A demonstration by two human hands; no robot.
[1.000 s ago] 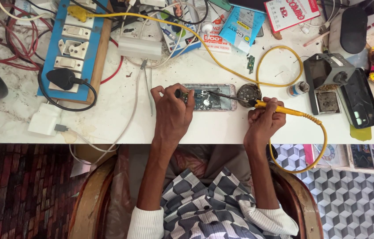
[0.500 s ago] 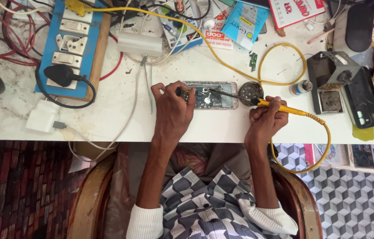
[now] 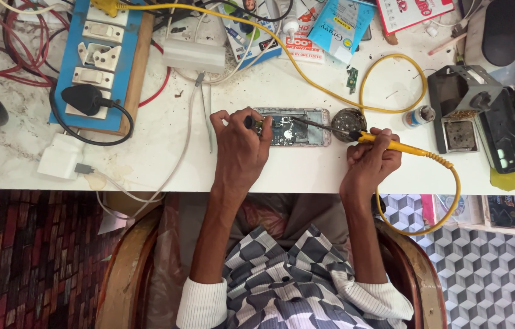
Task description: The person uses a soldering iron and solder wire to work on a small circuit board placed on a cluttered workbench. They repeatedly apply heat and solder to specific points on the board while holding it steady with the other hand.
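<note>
Opened rectangular phone (image 3: 294, 127) pinned by left hand (image 3: 240, 149); right hand (image 3: 370, 163) grips yellow soldering iron (image 3: 391, 145).

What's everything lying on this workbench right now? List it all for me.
opened phone: one, silver frame, innards showing, centre of the bench
soldering iron: one, yellow handle and cord, tip over the phone
round tin: one, dark, just right of the phone
switchboard: one, blue with white switches, upper left
black plug: one, in the switchboard
white adapter: one, left near the bench edge
tweezers: one pair, metal, left of the phone
small vial: one, pale with a dark cap, right of the tin
iron stand: one, grey metal, right
dark phone: one, black, far right
left hand: steadying the phone's left end
right hand: gripping the soldering iron
</note>
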